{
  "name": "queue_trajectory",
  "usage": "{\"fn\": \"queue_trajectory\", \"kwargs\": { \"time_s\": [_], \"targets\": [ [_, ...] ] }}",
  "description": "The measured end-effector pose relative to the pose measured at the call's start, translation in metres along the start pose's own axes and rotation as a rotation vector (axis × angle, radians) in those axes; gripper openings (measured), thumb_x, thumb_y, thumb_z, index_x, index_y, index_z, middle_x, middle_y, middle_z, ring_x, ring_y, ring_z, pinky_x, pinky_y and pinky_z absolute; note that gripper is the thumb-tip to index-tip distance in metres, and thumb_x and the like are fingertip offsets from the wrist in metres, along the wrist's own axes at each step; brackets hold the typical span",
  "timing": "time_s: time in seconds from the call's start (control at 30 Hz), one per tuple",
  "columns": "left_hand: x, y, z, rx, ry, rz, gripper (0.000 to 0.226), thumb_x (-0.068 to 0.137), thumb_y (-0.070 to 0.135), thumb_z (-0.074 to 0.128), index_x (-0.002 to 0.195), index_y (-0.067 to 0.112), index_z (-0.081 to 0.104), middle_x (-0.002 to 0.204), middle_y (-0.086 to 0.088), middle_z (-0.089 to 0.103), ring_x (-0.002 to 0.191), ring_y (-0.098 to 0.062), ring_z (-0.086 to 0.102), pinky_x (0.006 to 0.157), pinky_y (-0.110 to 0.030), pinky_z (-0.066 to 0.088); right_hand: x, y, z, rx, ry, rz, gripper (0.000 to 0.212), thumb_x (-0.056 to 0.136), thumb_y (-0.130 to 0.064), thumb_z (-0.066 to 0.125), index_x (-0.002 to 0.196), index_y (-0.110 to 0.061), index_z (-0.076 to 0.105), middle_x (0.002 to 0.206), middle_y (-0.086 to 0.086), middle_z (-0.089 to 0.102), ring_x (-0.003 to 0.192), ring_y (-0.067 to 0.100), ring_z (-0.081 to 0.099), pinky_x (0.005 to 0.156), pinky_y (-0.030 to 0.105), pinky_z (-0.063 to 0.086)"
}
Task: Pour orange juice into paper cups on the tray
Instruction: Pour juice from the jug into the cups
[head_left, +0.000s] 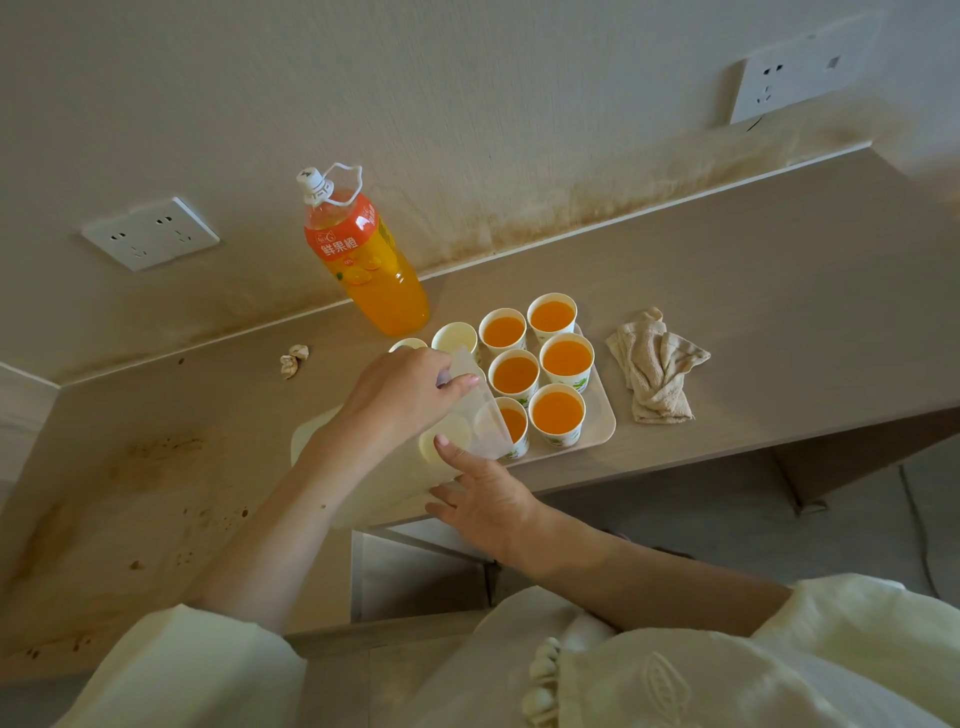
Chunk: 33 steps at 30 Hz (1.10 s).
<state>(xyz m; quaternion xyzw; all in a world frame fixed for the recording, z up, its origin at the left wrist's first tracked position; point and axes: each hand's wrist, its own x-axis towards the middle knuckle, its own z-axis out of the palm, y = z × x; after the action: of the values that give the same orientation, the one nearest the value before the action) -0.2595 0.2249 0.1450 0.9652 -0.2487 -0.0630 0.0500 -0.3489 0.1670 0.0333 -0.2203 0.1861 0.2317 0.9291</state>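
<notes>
Over the tray, a sleeve is gripped by the left hand and touched by the right hand (fingers straight); it should be kept clear of the 6 full cups.

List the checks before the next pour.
1. Bottle upright on the table: ok.
2. Cap off for pouring: not ok, it is on.
3. Hands free to take the bottle: not ok. The left hand grips a plastic sleeve and the right hand touches its lower end.
4. Empty cup ready: ok, one stands upright behind the left hand.
5. Filled cups upright on the tray: ok, six hold juice.
6. Cloth at hand for spills: ok, it lies right of the tray.
</notes>
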Motion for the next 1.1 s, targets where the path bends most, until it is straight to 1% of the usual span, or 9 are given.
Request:
{"fn": "queue_trajectory", "kwargs": {
  "time_s": [0.33,0.47,0.53,0.63,0.73,0.83,0.93,1.0,1.1],
  "targets": [
    [0.003,0.001,0.0,0.032,0.013,0.055,0.05,0.093,0.045,0.053,0.055,0.019,0.034,0.052,0.003,0.039,0.048,-0.013,0.035,0.048,-0.025,0.023,0.001,0.001,0.002,0.006,0.002,0.014,0.136,0.032,-0.04,0.1,0.147,-0.027,0.028,0.142,0.01,0.048,0.135,0.036,0.041,0.117,0.058,0.023],
    [0.005,0.005,0.0,0.078,0.022,0.074,0.047,0.093,0.046,0.051,0.057,0.019,0.038,0.056,0.003,0.045,0.053,-0.013,0.041,0.048,-0.025,0.027,0.002,0.002,0.003,0.022,0.001,0.011,0.134,0.033,-0.039,0.1,0.146,-0.026,0.03,0.141,0.011,0.05,0.134,0.035,0.043,0.116,0.057,0.026],
    [0.005,0.008,0.001,0.095,0.03,0.088,0.047,0.094,0.045,0.05,0.057,0.019,0.037,0.055,0.003,0.044,0.052,-0.013,0.041,0.048,-0.025,0.026,0.001,0.002,0.003,0.036,0.017,0.004,0.127,0.037,-0.038,0.099,0.144,-0.025,0.032,0.139,0.01,0.051,0.132,0.034,0.044,0.115,0.057,0.027],
    [0.003,0.008,0.003,0.077,0.05,0.082,0.048,0.094,0.045,0.05,0.056,0.02,0.036,0.053,0.003,0.042,0.05,-0.013,0.04,0.048,-0.024,0.024,0.0,-0.001,0.001,0.035,0.036,-0.009,0.108,0.054,-0.035,0.091,0.145,-0.026,0.033,0.137,0.009,0.053,0.13,0.032,0.046,0.114,0.055,0.028],
    [0.0,0.001,0.004,0.031,0.069,0.044,0.048,0.093,0.046,0.051,0.055,0.02,0.036,0.053,0.003,0.042,0.05,-0.014,0.041,0.048,-0.024,0.025,-0.002,-0.001,0.001,-0.029,0.003,-0.021,0.1,0.062,-0.036,0.088,0.145,-0.028,0.032,0.137,0.009,0.054,0.127,0.03,0.049,0.11,0.052,0.034],
    [-0.005,-0.008,0.005,-0.025,0.084,0.018,0.048,0.093,0.045,0.052,0.055,0.021,0.035,0.053,0.003,0.041,0.052,-0.015,0.042,0.049,-0.026,0.029,-0.002,0.002,0.0,-0.105,-0.02,-0.04,0.111,0.053,-0.041,0.094,0.145,-0.031,0.032,0.139,0.009,0.052,0.129,0.03,0.049,0.113,0.055,0.033],
    [-0.009,-0.018,0.007,-0.118,0.1,-0.02,0.049,0.092,0.042,0.054,0.053,0.021,0.032,0.05,0.004,0.036,0.049,-0.015,0.037,0.049,-0.026,0.024,-0.002,0.005,0.001,-0.163,-0.011,-0.062,0.117,0.05,-0.045,0.094,0.146,-0.032,0.029,0.14,0.007,0.051,0.131,0.031,0.046,0.113,0.058,0.031],
    [-0.012,-0.026,0.012,-0.172,0.101,-0.043,0.05,0.091,0.045,0.055,0.054,0.02,0.034,0.05,0.002,0.036,0.05,-0.018,0.038,0.051,-0.029,0.027,-0.003,0.005,-0.001,-0.182,0.006,-0.073,0.11,0.055,-0.041,0.092,0.145,-0.032,0.029,0.14,0.007,0.051,0.131,0.03,0.046,0.11,0.055,0.038],
    [-0.018,-0.037,0.019,-0.249,0.123,-0.077,0.048,0.083,0.053,0.047,0.054,0.018,0.033,0.05,0.002,0.033,0.05,-0.019,0.034,0.052,-0.032,0.028,-0.007,0.006,0.0,-0.224,0.039,-0.083,0.094,0.068,-0.035,0.082,0.144,-0.034,0.028,0.137,0.005,0.052,0.127,0.027,0.049,0.094,0.038,0.051]
  ]
}}
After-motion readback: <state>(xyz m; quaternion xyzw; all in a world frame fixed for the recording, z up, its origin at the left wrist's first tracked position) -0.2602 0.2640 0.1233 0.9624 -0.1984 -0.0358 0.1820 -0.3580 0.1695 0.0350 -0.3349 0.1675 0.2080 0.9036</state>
